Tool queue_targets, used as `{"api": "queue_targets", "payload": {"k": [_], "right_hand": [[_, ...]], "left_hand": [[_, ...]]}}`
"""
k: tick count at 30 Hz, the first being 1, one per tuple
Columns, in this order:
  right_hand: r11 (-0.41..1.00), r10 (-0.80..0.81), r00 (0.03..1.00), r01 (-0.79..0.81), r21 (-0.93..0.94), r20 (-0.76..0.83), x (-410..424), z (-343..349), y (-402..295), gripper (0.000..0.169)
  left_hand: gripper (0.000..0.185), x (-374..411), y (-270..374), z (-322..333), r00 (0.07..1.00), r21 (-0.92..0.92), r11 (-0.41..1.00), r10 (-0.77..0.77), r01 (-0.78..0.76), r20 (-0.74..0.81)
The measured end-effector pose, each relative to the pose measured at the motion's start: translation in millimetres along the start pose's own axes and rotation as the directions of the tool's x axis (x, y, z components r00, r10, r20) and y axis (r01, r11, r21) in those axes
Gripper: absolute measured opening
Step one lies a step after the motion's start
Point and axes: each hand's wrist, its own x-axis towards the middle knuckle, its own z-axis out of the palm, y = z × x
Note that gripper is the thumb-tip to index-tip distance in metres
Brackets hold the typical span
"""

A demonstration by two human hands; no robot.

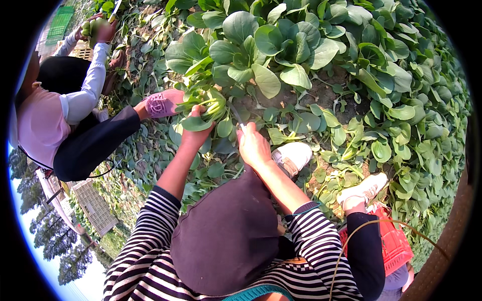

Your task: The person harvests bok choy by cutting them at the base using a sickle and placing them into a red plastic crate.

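Note:
My left hand (197, 126) is closed around the leaves of a green leafy vegetable plant (215, 107), its pale stems fanned towards the right. Just right of it, my right hand (253, 145) grips the handle of a knife (237, 114), whose narrow blade points up and left towards the plant's base. Beyond both hands stand rooted leafy plants (241, 52) with broad round leaves. Cut or fallen leaves (301, 122) lie on the soil to the right of the knife. Part of the handle is hidden in my fingers.
A co-worker (45, 124) crouches at the left, holding greens and a knife; their pink shoe (163, 103) is near my left hand. A red plastic crate (395, 244) and another person's arm are at the lower right. A pale crate (94, 207) stands lower left. Dense greens (418, 94) fill the right.

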Motion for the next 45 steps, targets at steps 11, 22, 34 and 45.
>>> {"api": "queue_targets", "payload": {"k": [11, 22, 34, 45], "right_hand": [[0.982, -0.077, 0.996, 0.085, -0.17, 0.055, -1.3, -2.6, 5.3, 0.033], [0.822, -0.151, 0.945, 0.282, 0.495, -0.289, -36.6, -49.1, 25.3, 0.038], [0.777, -0.115, 0.984, 0.176, 0.604, -0.139, -43.5, -76.8, -7.4, 0.037], [0.911, -0.135, 0.916, 0.265, 0.316, -0.378, -66.4, -110.6, 53.4, 0.046]], "left_hand": [[0.046, -0.3, -2.5, 2.5, 0.999, 0.026, 0.999, 0.025, -0.025, -0.029], [0.055, -28.9, 28.8, -78.4, 0.887, -0.59, 0.696, -0.153, 0.409, 0.435], [0.036, -34.3, 82.0, -58.5, 0.894, -0.661, 0.685, 0.032, 0.306, 0.447], [0.03, -41.3, 83.9, -61.9, 0.905, -0.584, 0.801, 0.142, 0.133, 0.4]]}}
